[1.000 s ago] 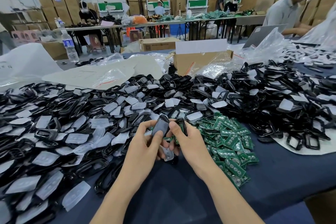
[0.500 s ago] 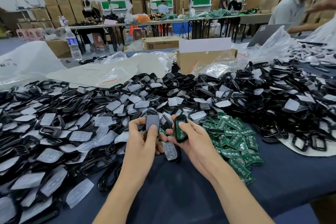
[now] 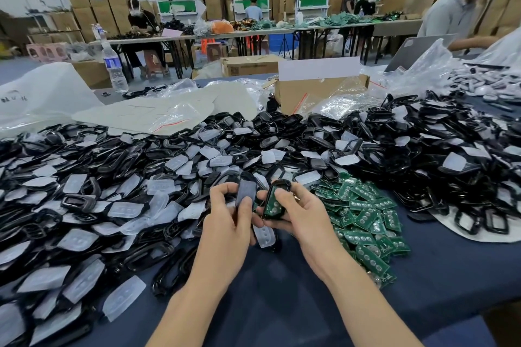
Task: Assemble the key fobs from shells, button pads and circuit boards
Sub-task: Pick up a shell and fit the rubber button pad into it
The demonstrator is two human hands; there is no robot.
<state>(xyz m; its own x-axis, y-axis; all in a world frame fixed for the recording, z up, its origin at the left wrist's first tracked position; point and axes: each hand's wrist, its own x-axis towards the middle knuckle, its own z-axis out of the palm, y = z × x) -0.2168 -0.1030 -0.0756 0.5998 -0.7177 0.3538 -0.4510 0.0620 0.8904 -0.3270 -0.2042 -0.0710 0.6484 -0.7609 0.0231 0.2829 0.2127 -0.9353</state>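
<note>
while loose shells (image 3: 146,255) and button pads (image 3: 124,210) heap along the table's (image 3: 282,290) left edge, i see the left hand (image 3: 225,222) gripping a cover half (image 3: 245,191), the right hand (image 3: 298,214) with fingers pinching a shell (image 3: 277,186) with a circuit board (image 3: 272,201) seated; one fob part-built, i judge, hundreds left.

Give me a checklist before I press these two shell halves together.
1. Left hand grips grey oblong plastic shell half: ok.
2. Right hand holds black plastic shell half: ok.
3. Green rectangular circuit board sits in the black half: ok.
4. Pad fitted in grey half: cannot tell; one translucent white rubber button pad lies below the hands.
5. Halves lined up: not ok, side by side, not stacked.
</note>
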